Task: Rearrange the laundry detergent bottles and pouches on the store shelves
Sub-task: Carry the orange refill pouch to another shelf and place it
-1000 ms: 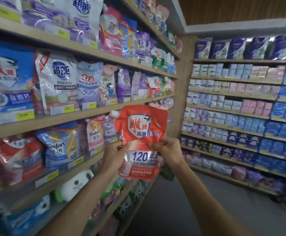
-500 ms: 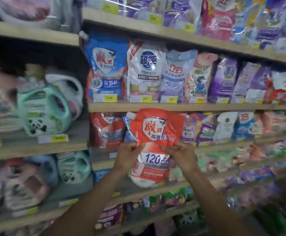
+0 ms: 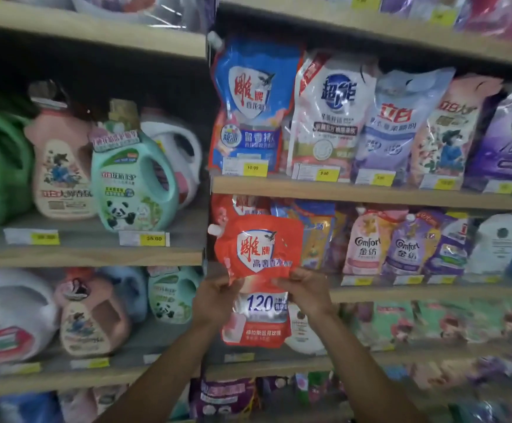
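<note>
**Red pouch held up at shelf front**

Both hands pinch a red detergent pouch (image 3: 257, 254), upright, spout at top-left. Left hand (image 3: 215, 297) grips its left edge, right hand (image 3: 306, 293) its right edge. Pouch hangs in front of a wooden shelf lip (image 3: 431, 293), overlapping a matching red pouch (image 3: 227, 206) behind. Pink Comfort pouch (image 3: 366, 242) stands to the right, w/ other packs between.

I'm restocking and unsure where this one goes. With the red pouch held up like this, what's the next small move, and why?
Probably ease the red pouch forward onto the left end of the shelf. The left hand and right hand pinch its middle, and a matching pouch stands just behind it there, so that slot looks like its place.
</note>
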`<state>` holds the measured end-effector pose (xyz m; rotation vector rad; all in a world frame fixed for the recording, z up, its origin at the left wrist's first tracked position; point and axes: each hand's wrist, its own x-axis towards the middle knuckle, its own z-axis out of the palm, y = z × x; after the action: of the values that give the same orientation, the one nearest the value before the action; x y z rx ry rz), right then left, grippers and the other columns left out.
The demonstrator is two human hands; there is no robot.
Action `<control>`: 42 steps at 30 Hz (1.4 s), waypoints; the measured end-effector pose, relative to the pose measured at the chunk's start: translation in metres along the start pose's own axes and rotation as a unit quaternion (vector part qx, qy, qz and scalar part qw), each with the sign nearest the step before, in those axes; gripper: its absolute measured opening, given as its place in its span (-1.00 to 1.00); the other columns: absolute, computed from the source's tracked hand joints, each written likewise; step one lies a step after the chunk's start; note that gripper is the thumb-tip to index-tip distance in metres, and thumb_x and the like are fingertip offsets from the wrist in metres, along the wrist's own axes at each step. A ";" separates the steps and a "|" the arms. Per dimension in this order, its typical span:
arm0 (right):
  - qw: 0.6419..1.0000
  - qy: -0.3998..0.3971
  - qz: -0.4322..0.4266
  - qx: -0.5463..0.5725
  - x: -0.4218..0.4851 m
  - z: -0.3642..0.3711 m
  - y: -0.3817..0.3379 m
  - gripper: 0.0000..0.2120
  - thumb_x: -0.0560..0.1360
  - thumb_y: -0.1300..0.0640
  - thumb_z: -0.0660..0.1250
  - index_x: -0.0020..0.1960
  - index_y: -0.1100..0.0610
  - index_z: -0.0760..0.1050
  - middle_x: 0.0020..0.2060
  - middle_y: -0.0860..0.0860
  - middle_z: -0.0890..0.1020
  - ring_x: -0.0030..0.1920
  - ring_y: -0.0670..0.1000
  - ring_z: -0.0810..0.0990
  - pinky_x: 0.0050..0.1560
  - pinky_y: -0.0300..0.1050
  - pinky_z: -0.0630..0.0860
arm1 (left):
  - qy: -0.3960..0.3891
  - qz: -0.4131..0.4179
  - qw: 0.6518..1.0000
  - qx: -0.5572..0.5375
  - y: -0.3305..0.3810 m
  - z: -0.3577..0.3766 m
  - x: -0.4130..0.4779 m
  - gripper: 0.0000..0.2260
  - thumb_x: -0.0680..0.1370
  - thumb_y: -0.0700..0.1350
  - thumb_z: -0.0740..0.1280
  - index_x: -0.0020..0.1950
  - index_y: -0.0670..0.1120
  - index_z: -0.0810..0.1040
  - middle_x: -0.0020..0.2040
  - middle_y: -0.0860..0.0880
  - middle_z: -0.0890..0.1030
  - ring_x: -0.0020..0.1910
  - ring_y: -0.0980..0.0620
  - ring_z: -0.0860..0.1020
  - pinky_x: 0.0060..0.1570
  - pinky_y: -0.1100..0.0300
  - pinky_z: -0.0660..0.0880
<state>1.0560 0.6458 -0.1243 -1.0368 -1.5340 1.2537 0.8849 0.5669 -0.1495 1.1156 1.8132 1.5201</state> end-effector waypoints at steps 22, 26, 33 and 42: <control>0.995 -0.006 -0.071 0.067 0.138 0.024 -0.013 -0.74 0.35 0.38 0.57 -0.30 0.03 0.69 -0.43 -0.16 0.72 -0.42 -0.18 0.71 -0.39 -0.38 0.57 | 0.153 0.087 0.973 -0.152 0.027 0.029 0.107 -0.75 0.53 -0.20 0.46 -0.36 -0.06 0.66 -0.24 -0.23 0.71 -0.30 -0.03 0.59 -0.17 0.02 0.58; 0.994 -0.014 -0.082 0.069 0.153 0.029 -0.016 -0.82 0.38 0.35 0.56 -0.18 0.09 0.69 -0.35 -0.13 0.73 -0.39 -0.19 0.69 -0.33 -0.42 0.55 | 0.155 0.076 0.966 -0.193 0.028 0.033 0.125 -0.73 0.55 -0.23 0.43 -0.35 -0.06 0.68 -0.22 -0.19 0.71 -0.18 -0.14 0.67 -0.02 -0.15 0.60; 0.989 0.022 -0.114 0.090 0.168 0.045 0.002 -0.79 0.39 0.37 0.55 -0.26 0.11 0.62 -0.24 0.03 0.75 -0.30 -0.06 0.71 -0.17 -0.20 0.63 | 0.152 0.056 0.964 -0.209 0.021 0.039 0.144 -0.88 0.59 -0.34 0.34 0.04 -0.28 0.67 0.06 -0.25 0.70 0.04 -0.23 0.67 0.19 -0.21 0.57; 0.987 0.004 -0.143 0.069 0.174 0.045 0.040 -0.83 0.41 0.32 0.56 -0.23 0.08 0.72 -0.26 0.00 0.78 -0.19 0.05 0.76 -0.08 -0.02 0.66 | 0.090 0.052 0.971 -0.217 -0.004 0.037 0.140 -0.82 0.62 -0.32 0.29 -0.04 -0.13 0.66 -0.11 -0.08 0.71 -0.25 0.10 0.66 -0.21 0.28 0.58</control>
<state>0.9689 0.8064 -0.1480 -0.7027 -1.5056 1.1355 0.8405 0.7047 -0.1457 0.8914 1.4402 2.0138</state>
